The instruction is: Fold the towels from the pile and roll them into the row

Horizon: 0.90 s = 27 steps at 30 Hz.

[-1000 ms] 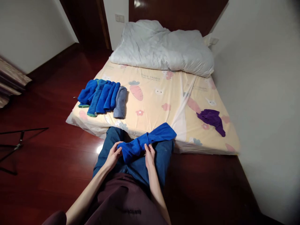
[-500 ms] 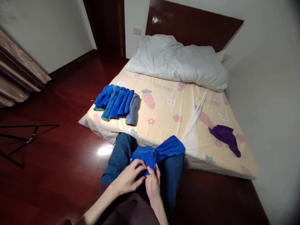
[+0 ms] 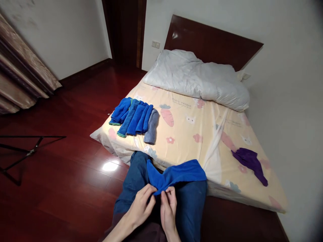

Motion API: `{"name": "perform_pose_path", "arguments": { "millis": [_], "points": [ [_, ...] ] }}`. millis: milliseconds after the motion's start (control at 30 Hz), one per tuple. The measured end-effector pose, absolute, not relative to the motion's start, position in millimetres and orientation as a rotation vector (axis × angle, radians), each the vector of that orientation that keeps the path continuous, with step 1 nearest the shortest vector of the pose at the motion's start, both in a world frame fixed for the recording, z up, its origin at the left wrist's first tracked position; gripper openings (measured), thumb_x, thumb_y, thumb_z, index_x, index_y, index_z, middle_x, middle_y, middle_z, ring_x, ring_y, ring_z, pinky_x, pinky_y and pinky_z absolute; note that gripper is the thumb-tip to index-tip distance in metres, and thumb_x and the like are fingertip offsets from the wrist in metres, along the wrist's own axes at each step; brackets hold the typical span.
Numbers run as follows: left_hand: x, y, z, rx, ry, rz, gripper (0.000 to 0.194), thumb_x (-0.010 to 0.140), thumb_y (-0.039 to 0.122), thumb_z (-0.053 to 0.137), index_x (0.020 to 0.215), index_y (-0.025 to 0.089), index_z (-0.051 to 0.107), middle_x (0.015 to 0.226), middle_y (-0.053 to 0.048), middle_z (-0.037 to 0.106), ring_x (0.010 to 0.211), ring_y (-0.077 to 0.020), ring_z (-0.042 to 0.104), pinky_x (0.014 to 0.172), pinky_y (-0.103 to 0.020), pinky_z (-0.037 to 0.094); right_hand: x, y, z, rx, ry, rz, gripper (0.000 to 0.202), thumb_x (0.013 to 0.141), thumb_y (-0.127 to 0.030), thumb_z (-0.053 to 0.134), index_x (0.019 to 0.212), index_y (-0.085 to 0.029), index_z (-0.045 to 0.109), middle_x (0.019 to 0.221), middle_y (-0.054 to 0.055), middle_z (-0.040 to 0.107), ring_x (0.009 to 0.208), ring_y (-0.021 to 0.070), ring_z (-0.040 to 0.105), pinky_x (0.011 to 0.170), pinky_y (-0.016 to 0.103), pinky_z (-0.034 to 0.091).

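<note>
A bright blue cloth [image 3: 176, 173] lies spread across my lap, its right part reaching over the knee by the bed's edge. My left hand [image 3: 141, 205] pinches the cloth's near edge from the left. Close beside it, my right hand [image 3: 168, 207] has thumb and fingers closed on the same edge. Rolled blue towels [image 3: 135, 119], some with green trim, lie side by side on the bed's left corner, with a grey-blue roll [image 3: 151, 127] at their right end. A crumpled purple cloth [image 3: 249, 163] rests on the right part of the bed.
The bed [image 3: 184, 144] has a patterned yellow sheet, and a pale quilt [image 3: 196, 75] is bunched near the dark headboard [image 3: 212, 42]. Black stand legs [image 3: 30, 152] are on the red floor at left, below a curtain [image 3: 22, 70].
The blue cloth has been opened out from a bunched shape and now spreads wider over my lap. Both hands have shifted along its near edge. The view has tilted slightly.
</note>
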<state>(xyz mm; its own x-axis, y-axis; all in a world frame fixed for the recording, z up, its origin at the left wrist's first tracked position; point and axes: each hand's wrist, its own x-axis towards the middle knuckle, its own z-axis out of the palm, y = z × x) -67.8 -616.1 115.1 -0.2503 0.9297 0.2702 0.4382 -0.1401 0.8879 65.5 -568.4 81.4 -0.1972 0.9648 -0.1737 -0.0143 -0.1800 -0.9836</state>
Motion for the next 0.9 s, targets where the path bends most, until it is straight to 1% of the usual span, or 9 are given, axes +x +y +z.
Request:
{"name": "perform_pose_path", "arguments": {
  "millis": [100, 167, 267, 400, 500, 567, 633, 767, 900],
  "points": [
    [-84.5, -626.1, 128.2, 1.598, 1.712, 1.37, 0.023, 0.097, 0.012, 0.038, 0.1, 0.02, 0.06, 0.081, -0.003, 0.062, 0.071, -0.0136, 0.062, 0.067, -0.024, 0.051, 68.9, -561.2, 87.4, -1.232, -1.299, 1.406, 0.042, 0.084, -0.039, 0.071, 0.122, -0.027, 0.057, 0.101, 0.006, 0.07, 0.089, 0.0217, 0.069, 0.08, 0.033, 0.057],
    [-97.1, -633.9, 140.5, 1.731, 1.695, 1.284, 0.023, 0.095, 0.011, 0.039, 0.098, 0.021, 0.06, 0.078, -0.003, 0.062, 0.07, -0.0137, 0.062, 0.065, -0.024, 0.05, 74.2, -554.8, 93.4, -1.216, -1.481, 1.343, 0.044, 0.082, -0.036, 0.07, 0.124, -0.025, 0.063, 0.111, 0.01, 0.072, 0.101, 0.0263, 0.069, 0.088, 0.038, 0.057],
    [-120.6, -644.7, 160.9, 2.045, 1.653, 1.066, 0.025, 0.095, 0.012, 0.043, 0.108, 0.021, 0.062, 0.083, -0.005, 0.066, 0.071, -0.0147, 0.064, 0.066, -0.025, 0.051, 84.3, -548.1, 103.0, -1.218, -1.905, 1.336, 0.022, 0.084, -0.028, 0.062, 0.101, -0.026, 0.077, 0.09, 0.007, 0.075, 0.089, 0.0261, 0.072, 0.084, 0.036, 0.057],
    [-158.7, -656.7, 178.7, 2.443, 1.715, 0.911, 0.034, 0.097, 0.011, 0.047, 0.127, 0.021, 0.058, 0.092, -0.008, 0.071, 0.071, -0.0157, 0.063, 0.062, -0.027, 0.05, 92.9, -557.9, 119.2, -1.23, -2.381, 1.131, 0.016, 0.085, -0.022, 0.063, 0.08, -0.027, 0.077, 0.064, 0.002, 0.067, 0.062, 0.0214, 0.065, 0.066, 0.032, 0.05],
    [-185.7, -664.9, 181.1, 2.554, 1.814, 0.917, 0.041, 0.096, 0.004, 0.049, 0.133, 0.02, 0.056, 0.1, -0.01, 0.073, 0.074, -0.017, 0.064, 0.064, -0.03, 0.049, 90.0, -576.1, 137.0, -1.076, -2.535, 1.002, 0.019, 0.088, -0.024, 0.067, 0.07, -0.026, 0.072, 0.079, 0.004, 0.07, 0.08, 0.0227, 0.068, 0.077, 0.034, 0.051],
    [-200.7, -669.4, 178.0, 2.546, 1.889, 0.919, 0.042, 0.094, 0.002, 0.051, 0.132, 0.02, 0.057, 0.102, -0.011, 0.073, 0.079, -0.0192, 0.065, 0.068, -0.032, 0.05, 85.0, -588.1, 147.3, -0.905, -2.585, 0.968, 0.016, 0.087, -0.021, 0.069, 0.071, -0.025, 0.071, 0.099, 0.004, 0.072, 0.102, 0.0246, 0.066, 0.096, 0.037, 0.048],
    [-213.6, -673.1, 172.4, 2.492, 1.969, 0.957, 0.042, 0.093, 0.003, 0.053, 0.13, 0.021, 0.059, 0.103, -0.011, 0.072, 0.088, -0.0222, 0.067, 0.075, -0.035, 0.052, 79.9, -597.5, 153.0, -0.736, -2.595, 0.968, 0.012, 0.084, -0.016, 0.07, 0.077, -0.024, 0.071, 0.109, 0.003, 0.072, 0.111, 0.0236, 0.065, 0.106, 0.036, 0.043],
    [-235.6, -679.5, 162.4, 2.323, 2.209, 1.188, 0.04, 0.091, 0.004, 0.055, 0.126, 0.024, 0.062, 0.1, -0.01, 0.069, 0.092, -0.0232, 0.067, 0.082, -0.037, 0.054, 73.5, -606.1, 155.5, -0.537, -2.646, 1.04, 0.011, 0.084, -0.013, 0.068, 0.081, -0.023, 0.067, 0.081, -0.002, 0.071, 0.078, 0.0159, 0.068, 0.084, 0.027, 0.047],
    [-254.1, -688.0, 167.4, 1.939, 2.728, 1.272, 0.023, 0.091, 0.016, 0.058, 0.11, 0.024, 0.068, 0.099, -0.008, 0.068, 0.089, -0.0236, 0.066, 0.082, -0.038, 0.053, 77.0, -603.8, 166.3, -0.467, -2.658, 1.057, 0.01, 0.084, -0.018, 0.069, 0.078, -0.023, 0.063, 0.074, -0.003, 0.07, 0.072, 0.0158, 0.066, 0.07, 0.027, 0.041]
  ]
}}
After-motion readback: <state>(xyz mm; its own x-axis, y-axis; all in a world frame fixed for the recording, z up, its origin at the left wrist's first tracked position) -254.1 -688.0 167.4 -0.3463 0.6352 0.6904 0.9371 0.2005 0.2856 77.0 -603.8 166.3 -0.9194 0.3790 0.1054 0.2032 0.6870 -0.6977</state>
